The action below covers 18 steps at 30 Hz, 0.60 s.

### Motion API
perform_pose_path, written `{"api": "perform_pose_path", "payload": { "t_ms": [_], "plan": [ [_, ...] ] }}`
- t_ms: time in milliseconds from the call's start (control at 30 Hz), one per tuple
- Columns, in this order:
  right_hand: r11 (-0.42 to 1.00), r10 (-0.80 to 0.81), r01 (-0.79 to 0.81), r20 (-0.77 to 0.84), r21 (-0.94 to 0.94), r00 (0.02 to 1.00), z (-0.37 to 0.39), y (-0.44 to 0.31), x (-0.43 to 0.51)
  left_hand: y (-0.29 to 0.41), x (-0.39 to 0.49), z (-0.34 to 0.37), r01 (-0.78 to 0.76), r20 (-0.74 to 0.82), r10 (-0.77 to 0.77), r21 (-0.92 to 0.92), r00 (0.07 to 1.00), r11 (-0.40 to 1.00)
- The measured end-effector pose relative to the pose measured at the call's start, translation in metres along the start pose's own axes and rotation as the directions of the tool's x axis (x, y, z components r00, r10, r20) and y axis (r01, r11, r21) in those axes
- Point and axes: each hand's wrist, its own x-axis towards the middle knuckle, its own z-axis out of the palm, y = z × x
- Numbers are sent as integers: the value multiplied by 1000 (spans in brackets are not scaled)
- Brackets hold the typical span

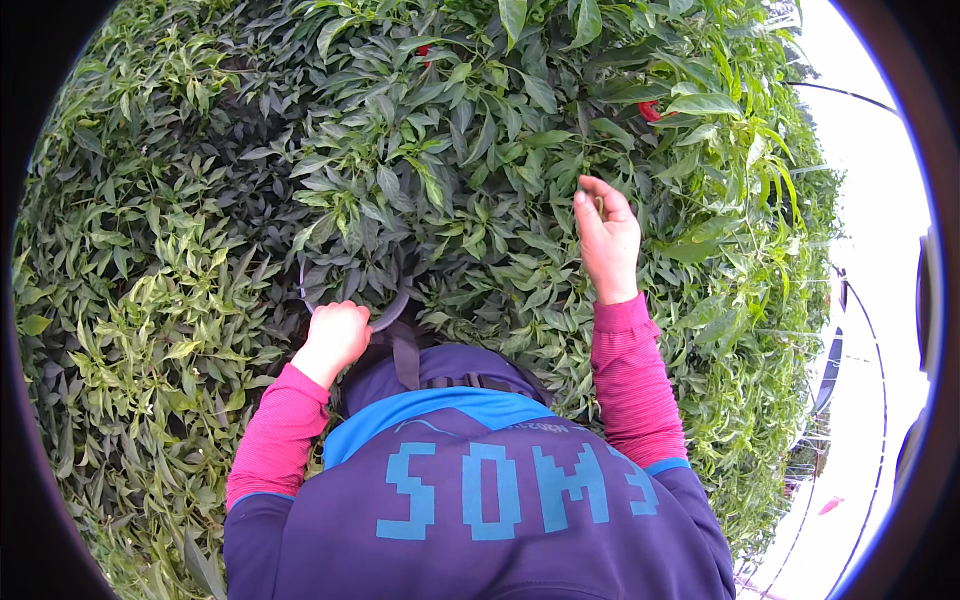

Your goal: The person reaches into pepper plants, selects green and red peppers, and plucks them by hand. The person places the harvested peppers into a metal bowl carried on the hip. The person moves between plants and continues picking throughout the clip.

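My left hand [341, 335] is closed over the rim of a round pale container, probably a bucket [394, 311]. Leaves hide most of the container and its inside. My right hand [609, 240] is raised among the pepper plants [480, 172], thumb and fingers curled towards each other. A thin greenish bit, perhaps a stem, shows between them; whether it is gripped is unclear. Beyond that hand, a red pepper [649, 111] peeks out from under a leaf. Another red pepper [424, 52] is mostly covered by foliage farther left.
Dense foliage surrounds both arms. A dark strap [406, 356] hangs at my waist by the container. Along the right side runs a bright strip with a thin dark hose or cable [883, 375], and a small red object [831, 505] lies there.
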Motion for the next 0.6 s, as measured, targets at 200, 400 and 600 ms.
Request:
{"api": "perform_pose_path", "payload": {
  "t_ms": [200,400,600],
  "plan": [
    [912,15,106,-291,396,957,5,-62,67,6,4,-1,11,-9,-11,-33,1000,999],
    [873,85,116,-380,474,921,12,-71,92,0,-7,4,38,3,-38,-34,999,999],
    [690,317,87,-408,719,856,-2,-82,116,-5,-11,1,58,15,-58,-5,998,998]
  ]
}}
